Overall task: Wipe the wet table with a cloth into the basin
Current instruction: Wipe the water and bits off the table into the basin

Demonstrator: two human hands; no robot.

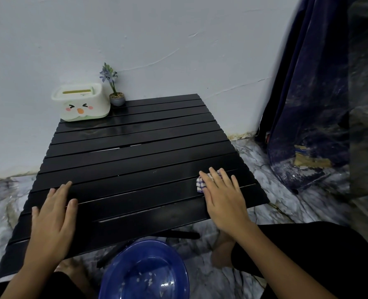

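A low black slatted table (135, 160) stands against the wall. My right hand (222, 197) presses flat on a small white cloth with purple stripes (201, 184) near the table's right front corner; most of the cloth is hidden under my fingers. My left hand (53, 216) lies flat, fingers apart, on the table's left front part, holding nothing. A blue translucent basin (122, 268) sits on the floor just below the table's front edge, between my knees, with a few white bits inside.
At the table's back left stand a white tissue box with a cartoon face (81, 102) and a small potted purple flower (114, 89). A dark blue curtain (308, 93) hangs at the right. Marble floor surrounds the table; my knees flank the basin.
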